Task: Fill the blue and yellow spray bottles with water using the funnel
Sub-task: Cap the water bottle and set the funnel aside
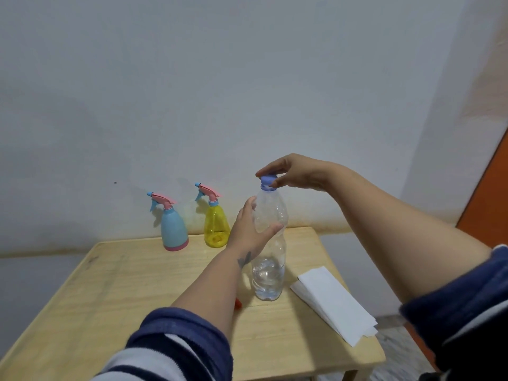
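Observation:
A clear plastic water bottle (270,273) stands upright on the wooden table (115,292), with a little water at its bottom. My left hand (248,232) grips its upper body. My right hand (291,171) pinches its blue cap (268,182) from above. At the table's far edge stand the blue spray bottle (173,229) and, to its right, the yellow spray bottle (216,225), both with pink-and-blue trigger heads on. A small orange piece (238,303), partly hidden under my left forearm, lies on the table; I cannot tell what it is.
A stack of folded white paper towels (334,303) lies at the table's right edge, overhanging slightly. A pale wall rises right behind the table. An orange door edge (486,204) shows at the right.

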`<action>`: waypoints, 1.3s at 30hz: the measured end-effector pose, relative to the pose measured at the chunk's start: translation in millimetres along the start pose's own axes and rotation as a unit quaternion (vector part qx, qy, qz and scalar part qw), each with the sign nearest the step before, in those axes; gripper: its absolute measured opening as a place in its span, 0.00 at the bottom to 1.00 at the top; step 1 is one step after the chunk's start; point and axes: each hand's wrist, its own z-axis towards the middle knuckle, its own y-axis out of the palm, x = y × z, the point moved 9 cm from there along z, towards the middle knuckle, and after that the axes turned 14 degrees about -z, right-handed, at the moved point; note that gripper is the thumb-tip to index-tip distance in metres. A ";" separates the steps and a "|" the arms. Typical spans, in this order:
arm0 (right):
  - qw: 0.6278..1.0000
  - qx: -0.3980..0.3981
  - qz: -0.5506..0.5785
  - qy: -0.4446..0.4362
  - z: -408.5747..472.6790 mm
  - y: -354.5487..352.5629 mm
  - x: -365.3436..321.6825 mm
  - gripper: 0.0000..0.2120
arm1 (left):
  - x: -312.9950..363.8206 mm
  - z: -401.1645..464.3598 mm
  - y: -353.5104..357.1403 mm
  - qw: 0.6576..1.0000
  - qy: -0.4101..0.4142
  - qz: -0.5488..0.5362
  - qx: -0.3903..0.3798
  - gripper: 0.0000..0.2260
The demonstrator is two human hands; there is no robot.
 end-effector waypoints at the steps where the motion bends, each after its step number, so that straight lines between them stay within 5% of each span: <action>1: 1.000 0.003 0.007 0.003 -0.5 0.4 1.9 0.18 | 0.0 -0.3 0.3 1.000 0.001 -0.004 0.000 0.40; 9: 0.970 0.217 0.091 0.057 -2.6 7.0 24.4 0.19 | -1.0 -1.0 0.4 1.000 0.005 -0.022 0.015 0.39; 15: 0.970 0.146 0.193 0.024 -4.9 34.6 25.7 0.17 | -4.4 0.0 -2.8 0.999 0.000 -0.039 0.020 0.39; 19: 0.954 0.213 0.207 0.043 -8.9 28.9 31.8 0.12 | -3.0 -0.7 -0.6 0.999 0.010 0.000 0.047 0.39; 25: 0.919 0.332 0.177 0.114 -14.9 34.3 28.9 0.17 | 4.5 -13.4 1.0 0.991 0.035 0.048 0.122 0.37; 30: 0.941 0.256 0.213 0.067 -9.8 39.9 25.7 0.21 | 2.8 -8.8 -4.1 0.993 0.036 0.032 0.109 0.41; 35: 0.900 0.264 0.339 0.073 -22.0 71.6 71.7 0.14 | -12.9 -6.8 2.1 0.997 0.032 0.068 -0.004 0.55; 39: 0.919 0.202 0.323 0.100 -30.4 126.9 103.4 0.20 | -65.6 -14.4 -0.6 0.978 -0.062 0.168 -0.103 0.55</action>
